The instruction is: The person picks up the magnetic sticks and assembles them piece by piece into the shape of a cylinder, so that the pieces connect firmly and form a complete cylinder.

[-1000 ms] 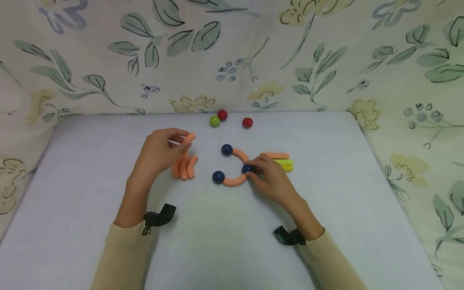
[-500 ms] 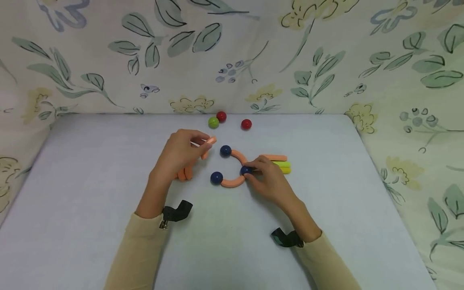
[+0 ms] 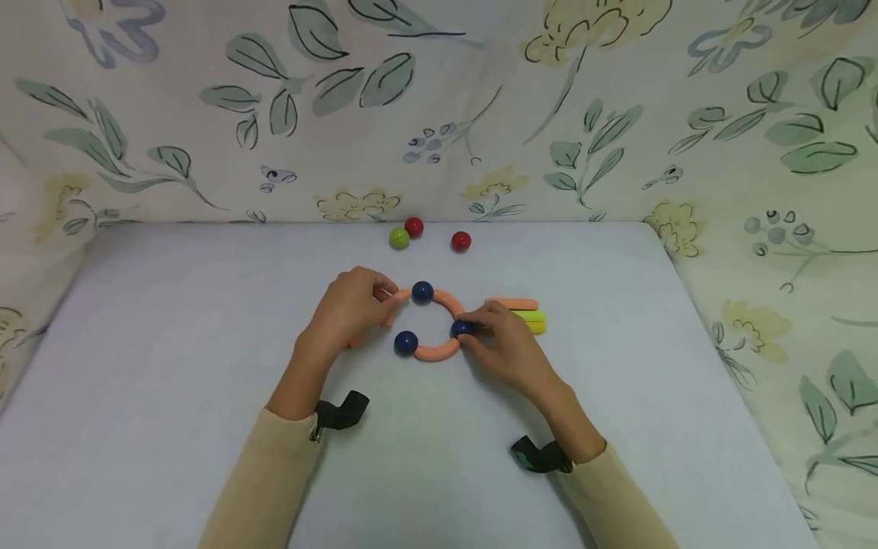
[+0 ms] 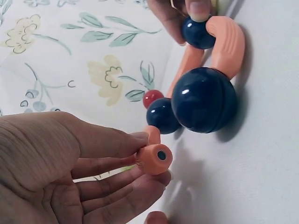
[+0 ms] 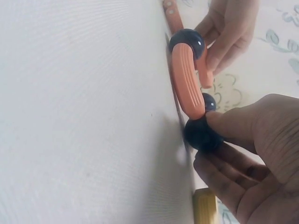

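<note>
My left hand [image 3: 353, 306] pinches a curved orange magnetic rod [image 4: 154, 158] between thumb and fingers. One end of that rod meets the far dark-blue ball [image 3: 422, 292]; its other end is free. With thumb and fingertips my right hand [image 3: 511, 343] grips the right-hand blue ball [image 3: 462, 329]. Two more curved rods run from this ball: a far rod [image 3: 447, 303] to the far ball, and a near rod [image 3: 437, 353] to the near-left blue ball [image 3: 406, 343]. Together they form an arc lying on the white table, with its gap facing left.
Loose curved orange rods [image 3: 355, 341] lie mostly hidden beneath the left hand. Beyond the right hand are a straight orange rod [image 3: 516, 303] and yellowish rods [image 3: 535, 326]. Near the back edge sit a green ball [image 3: 399, 239] and two red balls [image 3: 461, 241]. Floral cloth [image 3: 274, 137] rises behind.
My left hand has carried the curved rod rightward from the loose pile, then lowered it to the far blue ball. The right hand keeps its grip on the right-hand ball.
</note>
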Available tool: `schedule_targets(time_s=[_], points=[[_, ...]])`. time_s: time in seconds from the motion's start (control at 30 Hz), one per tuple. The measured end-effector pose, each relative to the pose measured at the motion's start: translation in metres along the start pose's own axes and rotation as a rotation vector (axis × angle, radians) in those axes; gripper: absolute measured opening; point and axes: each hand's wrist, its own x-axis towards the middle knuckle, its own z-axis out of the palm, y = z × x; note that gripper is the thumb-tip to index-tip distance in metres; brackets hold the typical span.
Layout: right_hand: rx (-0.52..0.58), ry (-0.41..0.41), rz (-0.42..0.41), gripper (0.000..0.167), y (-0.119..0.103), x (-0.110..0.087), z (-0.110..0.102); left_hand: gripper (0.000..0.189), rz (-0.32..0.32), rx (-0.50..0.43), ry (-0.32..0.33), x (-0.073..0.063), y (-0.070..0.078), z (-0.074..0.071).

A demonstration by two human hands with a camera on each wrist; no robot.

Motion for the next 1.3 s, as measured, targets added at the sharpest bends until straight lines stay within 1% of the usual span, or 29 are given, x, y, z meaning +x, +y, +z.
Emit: schedule_targets(time_s=[0.17,0.37,0.57,0.8,1.0,1.2,1.3], points=[[-0.016,0.013,-0.001,0.033,-0.001,-0.001,-0.003,0.035,0.007,-0.012,0.011,0.002,0.003,0.005],[-0.012,0.016,0.001,0.032,-0.001,0.001,-0.004,0.034,-0.007,-0.038,0.025,0.005,0.005,0.007],[-0.002,0.017,0.010,0.033,-0.002,0.001,-0.004,0.033,-0.012,-0.035,0.029,0.007,0.005,0.007],[-0.005,0.014,0.011,0.034,-0.003,0.002,-0.005,0.033,-0.027,-0.017,0.018,0.009,0.008,0.011],[-0.005,0.004,0.018,0.034,-0.003,0.002,-0.003,0.032,-0.029,-0.010,0.027,0.007,0.009,0.014],[-0.001,0.005,0.014,0.033,-0.002,-0.001,-0.001,0.032,-0.020,-0.023,0.020,0.003,0.005,0.016],[0.004,0.003,0.004,0.033,-0.003,0.000,-0.001,0.031,-0.014,-0.022,0.026,0.000,0.003,0.014]])
